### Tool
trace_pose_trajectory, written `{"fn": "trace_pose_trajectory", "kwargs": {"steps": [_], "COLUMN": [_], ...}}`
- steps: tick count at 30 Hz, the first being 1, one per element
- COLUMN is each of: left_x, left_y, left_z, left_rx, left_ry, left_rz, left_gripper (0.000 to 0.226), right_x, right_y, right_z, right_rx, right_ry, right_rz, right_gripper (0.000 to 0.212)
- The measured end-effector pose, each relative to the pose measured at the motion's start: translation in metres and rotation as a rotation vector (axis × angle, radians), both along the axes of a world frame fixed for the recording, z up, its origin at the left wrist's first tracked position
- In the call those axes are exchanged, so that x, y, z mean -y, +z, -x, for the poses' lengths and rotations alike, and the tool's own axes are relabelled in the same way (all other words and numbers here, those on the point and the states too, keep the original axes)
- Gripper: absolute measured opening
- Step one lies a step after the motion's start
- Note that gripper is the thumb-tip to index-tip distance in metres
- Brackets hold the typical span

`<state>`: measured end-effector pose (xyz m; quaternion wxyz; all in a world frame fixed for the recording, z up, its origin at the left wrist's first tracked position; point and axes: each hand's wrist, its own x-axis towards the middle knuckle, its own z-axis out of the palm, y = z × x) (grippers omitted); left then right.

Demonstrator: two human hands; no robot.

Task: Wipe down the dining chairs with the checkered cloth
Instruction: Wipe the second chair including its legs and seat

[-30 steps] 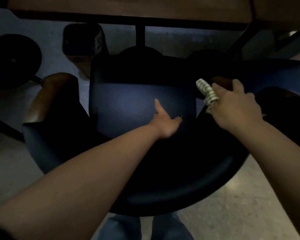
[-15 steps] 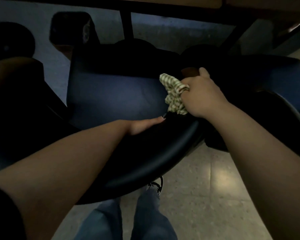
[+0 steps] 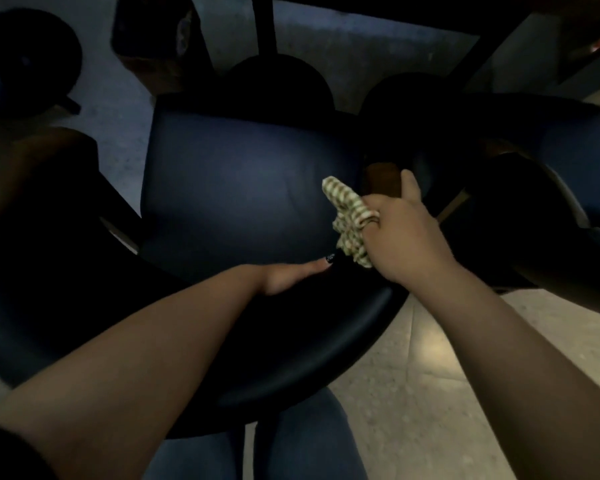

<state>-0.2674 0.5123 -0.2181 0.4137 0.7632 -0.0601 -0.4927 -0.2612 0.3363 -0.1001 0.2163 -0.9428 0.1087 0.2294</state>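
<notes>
Head view: right hand (image 3: 409,233), grip clamped on bunched checkered cloth (image 3: 349,220), cloth at right edge of dark blue dining chair (image 3: 236,188) seat. Left hand (image 3: 291,277) rests on chair's curved backrest, thumb out flat, fingers hidden behind rim, grip unclear. Second chair (image 3: 551,140) just right. Tiled floor (image 3: 430,393) below.

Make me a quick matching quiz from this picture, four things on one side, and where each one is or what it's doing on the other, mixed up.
1. checkered cloth
2. left hand
3. chair seat
4. floor tiles

A. pale, lower right
B. bunched in the right hand
C. dark blue, in the middle
D. resting on the chair back's top edge

Pairs: 1-B, 2-D, 3-C, 4-A
</notes>
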Motion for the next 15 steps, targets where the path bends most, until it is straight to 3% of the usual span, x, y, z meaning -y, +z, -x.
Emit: {"fn": "trace_pose_trajectory", "kwargs": {"steps": [2,5,10,15], "left_x": [-0.003,-0.008,-0.008,-0.001], "left_y": [0.001,0.0,-0.006,-0.005], "left_z": [0.017,0.038,0.066,0.087], "left_rx": [-0.179,-0.35,-0.435,-0.513], "left_ry": [0.031,0.071,0.13,0.127], "left_rz": [-0.099,-0.202,-0.19,-0.192], "left_gripper": [0.119,0.12,0.091,0.103], "right_x": [-0.003,-0.006,-0.002,0.004], "right_y": [0.0,-0.002,-0.005,-0.009], "right_z": [0.019,0.045,0.079,0.099], "right_rx": [-0.012,0.001,0.04,0.106], "right_ry": [-0.016,-0.035,-0.055,-0.13], "right_rz": [-0.005,0.002,-0.065,-0.183], "right_gripper": [0.026,0.03,0.038,0.04]}}
